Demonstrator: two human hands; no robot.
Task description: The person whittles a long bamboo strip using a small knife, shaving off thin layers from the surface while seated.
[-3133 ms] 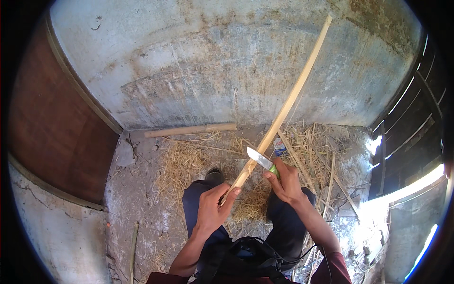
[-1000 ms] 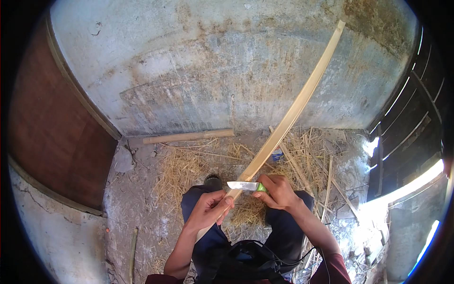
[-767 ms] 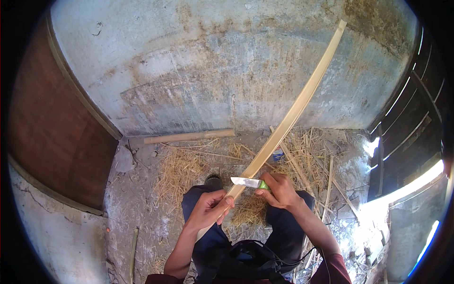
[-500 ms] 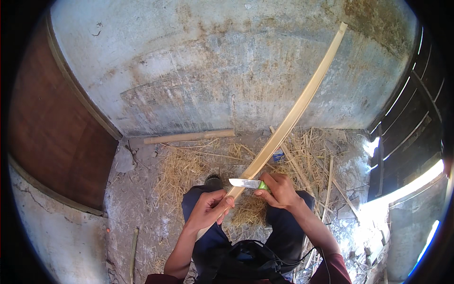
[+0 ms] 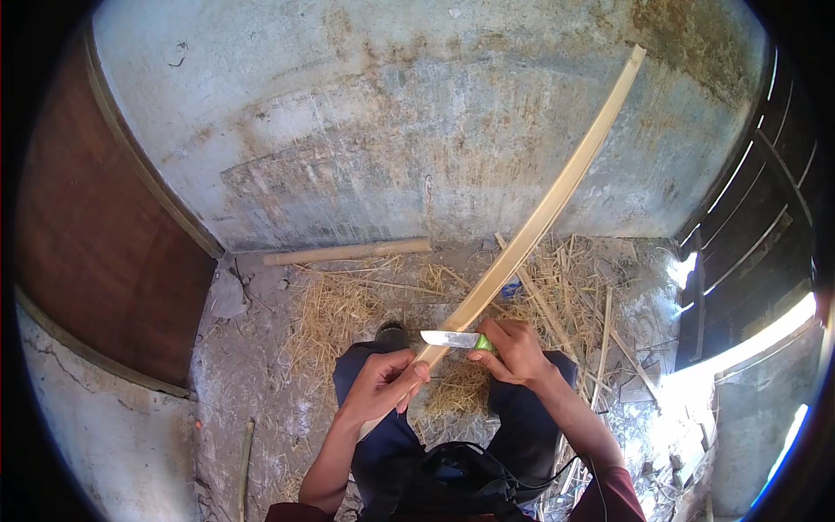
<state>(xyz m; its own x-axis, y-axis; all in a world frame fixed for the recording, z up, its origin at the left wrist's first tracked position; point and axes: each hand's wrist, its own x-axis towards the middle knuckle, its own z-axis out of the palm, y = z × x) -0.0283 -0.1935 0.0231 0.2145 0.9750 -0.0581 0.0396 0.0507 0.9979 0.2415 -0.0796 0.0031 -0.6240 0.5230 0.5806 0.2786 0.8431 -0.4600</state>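
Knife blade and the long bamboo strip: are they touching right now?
Touching. In the head view, the knife in the right hand lies across the bamboo strip, with no gap, just above the left hand.

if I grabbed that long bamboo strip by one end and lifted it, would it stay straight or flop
The bamboo strip is long, thin and already bowed, so it would probably sag and whip rather than stay straight. It looks light. Where the knife meets it, edges may be splintery.
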